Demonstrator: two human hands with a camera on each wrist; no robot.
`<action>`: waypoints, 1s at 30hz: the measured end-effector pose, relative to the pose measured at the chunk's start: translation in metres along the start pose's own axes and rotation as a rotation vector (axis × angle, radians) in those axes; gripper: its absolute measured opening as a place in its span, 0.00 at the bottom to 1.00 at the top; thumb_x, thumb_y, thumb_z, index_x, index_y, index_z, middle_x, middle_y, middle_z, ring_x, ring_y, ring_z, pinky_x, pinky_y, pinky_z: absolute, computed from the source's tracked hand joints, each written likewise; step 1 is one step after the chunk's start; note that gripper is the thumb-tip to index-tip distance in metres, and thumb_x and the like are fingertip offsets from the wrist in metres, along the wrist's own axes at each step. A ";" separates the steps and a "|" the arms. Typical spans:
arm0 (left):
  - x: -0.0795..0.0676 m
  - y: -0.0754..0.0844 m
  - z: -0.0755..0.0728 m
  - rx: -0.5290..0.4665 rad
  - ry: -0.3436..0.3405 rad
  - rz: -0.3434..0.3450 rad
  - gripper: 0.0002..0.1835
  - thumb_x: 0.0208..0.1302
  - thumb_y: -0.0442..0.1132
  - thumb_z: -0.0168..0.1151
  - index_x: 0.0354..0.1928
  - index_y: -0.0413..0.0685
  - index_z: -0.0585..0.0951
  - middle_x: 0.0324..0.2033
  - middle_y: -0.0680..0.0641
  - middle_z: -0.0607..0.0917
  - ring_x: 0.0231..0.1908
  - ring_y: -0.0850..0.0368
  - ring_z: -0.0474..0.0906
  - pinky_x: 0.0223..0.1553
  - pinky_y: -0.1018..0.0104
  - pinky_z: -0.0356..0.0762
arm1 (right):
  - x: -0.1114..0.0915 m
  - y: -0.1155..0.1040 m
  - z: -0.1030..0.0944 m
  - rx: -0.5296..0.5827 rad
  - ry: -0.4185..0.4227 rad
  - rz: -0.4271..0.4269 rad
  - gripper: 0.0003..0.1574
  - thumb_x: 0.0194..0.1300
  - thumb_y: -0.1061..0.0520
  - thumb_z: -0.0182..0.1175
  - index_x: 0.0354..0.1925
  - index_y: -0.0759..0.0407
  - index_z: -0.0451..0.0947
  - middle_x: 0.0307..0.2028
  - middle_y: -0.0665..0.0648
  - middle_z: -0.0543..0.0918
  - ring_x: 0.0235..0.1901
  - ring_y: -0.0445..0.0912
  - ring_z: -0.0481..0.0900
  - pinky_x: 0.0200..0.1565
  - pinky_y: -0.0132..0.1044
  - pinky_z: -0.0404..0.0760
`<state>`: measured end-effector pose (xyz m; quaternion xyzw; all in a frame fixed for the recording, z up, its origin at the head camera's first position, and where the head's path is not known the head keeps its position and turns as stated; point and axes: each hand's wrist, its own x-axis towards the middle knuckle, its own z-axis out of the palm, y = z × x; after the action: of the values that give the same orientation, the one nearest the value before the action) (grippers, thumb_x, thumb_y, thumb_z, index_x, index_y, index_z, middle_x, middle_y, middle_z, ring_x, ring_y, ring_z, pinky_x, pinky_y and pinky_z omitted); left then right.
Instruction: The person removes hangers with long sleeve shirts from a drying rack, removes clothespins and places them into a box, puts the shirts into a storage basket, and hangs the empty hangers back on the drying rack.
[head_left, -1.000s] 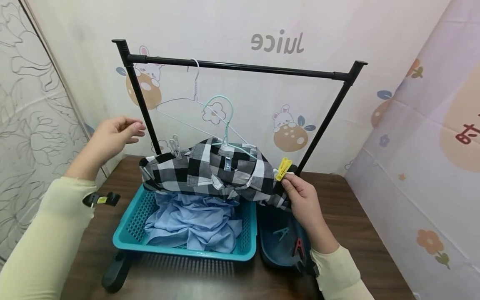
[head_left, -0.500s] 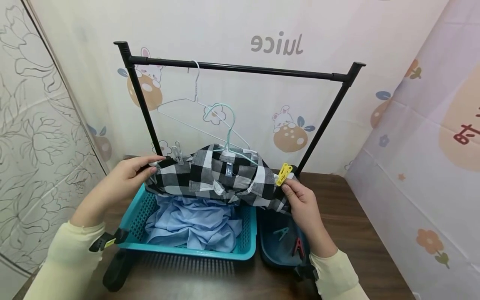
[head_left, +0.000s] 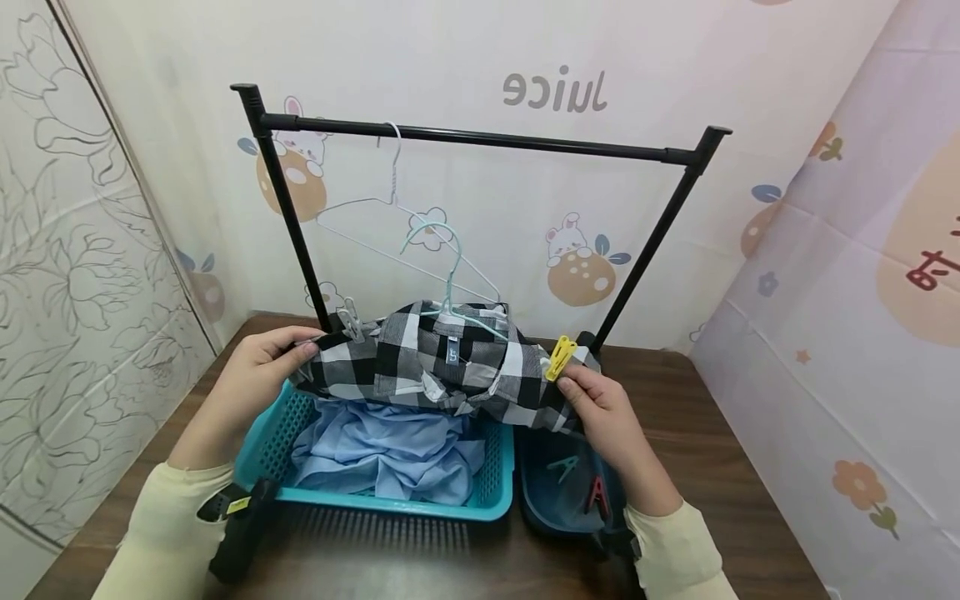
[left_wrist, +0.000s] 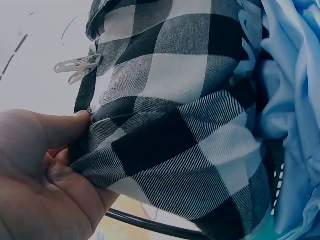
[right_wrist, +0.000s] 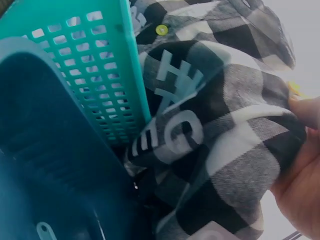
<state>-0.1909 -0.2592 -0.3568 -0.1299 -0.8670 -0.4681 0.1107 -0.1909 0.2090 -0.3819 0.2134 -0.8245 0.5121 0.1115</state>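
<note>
A black, white and grey checked shirt (head_left: 405,362) spreads above the basket, its shoulders on a mint-green wire hanger (head_left: 454,258) whose hook stands free of the rail. My left hand (head_left: 251,383) pinches the shirt's left shoulder between thumb and fingers. Just beside that grip, a clear clothespin (left_wrist: 80,65) bites the shirt's edge in the left wrist view. At the other shoulder my right hand (head_left: 606,417) grips the cloth, thumb in front, right below a yellow clothespin (head_left: 560,358). White letters show on the shirt front (right_wrist: 187,132) in the right wrist view.
Behind the shirt stands a black rack with a crossbar (head_left: 480,138), from which a white wire hanger (head_left: 393,167) hangs. Blue cloth (head_left: 386,454) fills a teal basket (head_left: 390,507). To its right, a dark blue tub (head_left: 536,508) contains green (head_left: 562,467) and red (head_left: 597,497) clothespins.
My left hand has come from the air at the left onto the shirt's left shoulder and pinches it. The shirt and its hanger have sunk slightly. My right hand keeps its grip.
</note>
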 end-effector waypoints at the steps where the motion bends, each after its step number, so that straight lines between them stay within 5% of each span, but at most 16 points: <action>1: 0.000 0.000 0.000 -0.017 -0.003 -0.010 0.17 0.80 0.45 0.54 0.60 0.45 0.82 0.56 0.45 0.84 0.50 0.67 0.78 0.47 0.77 0.76 | 0.000 0.000 -0.002 -0.004 -0.021 -0.002 0.13 0.80 0.59 0.53 0.51 0.62 0.83 0.33 0.58 0.79 0.35 0.45 0.74 0.36 0.34 0.76; 6: -0.001 -0.002 0.001 -0.070 -0.012 -0.035 0.17 0.80 0.44 0.54 0.60 0.42 0.82 0.52 0.54 0.84 0.50 0.66 0.77 0.47 0.75 0.76 | -0.002 -0.002 -0.012 -0.031 -0.114 0.036 0.13 0.79 0.57 0.54 0.53 0.60 0.81 0.37 0.61 0.80 0.34 0.46 0.74 0.34 0.33 0.77; 11: -0.002 -0.004 0.004 -0.068 0.007 0.017 0.16 0.79 0.41 0.54 0.59 0.41 0.83 0.49 0.60 0.84 0.49 0.66 0.77 0.46 0.74 0.77 | -0.002 -0.008 -0.017 -0.020 -0.147 0.054 0.19 0.76 0.55 0.59 0.62 0.57 0.78 0.46 0.57 0.84 0.37 0.50 0.80 0.37 0.34 0.83; 18: 0.000 -0.007 0.006 -0.054 0.022 0.054 0.16 0.80 0.41 0.54 0.59 0.41 0.83 0.51 0.59 0.83 0.51 0.69 0.76 0.48 0.78 0.75 | -0.002 -0.015 -0.017 0.059 -0.037 0.005 0.21 0.76 0.60 0.59 0.64 0.64 0.75 0.47 0.55 0.88 0.42 0.43 0.84 0.45 0.31 0.85; 30: 0.000 -0.004 0.006 -0.076 0.009 0.040 0.16 0.79 0.41 0.54 0.59 0.41 0.82 0.49 0.64 0.83 0.51 0.67 0.76 0.47 0.75 0.75 | -0.006 -0.026 -0.008 0.124 0.120 0.083 0.20 0.74 0.55 0.62 0.60 0.62 0.78 0.48 0.57 0.89 0.46 0.44 0.86 0.50 0.30 0.84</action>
<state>-0.1923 -0.2563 -0.3630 -0.1491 -0.8453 -0.4992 0.1188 -0.1739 0.2071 -0.3597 0.1546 -0.7912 0.5782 0.1260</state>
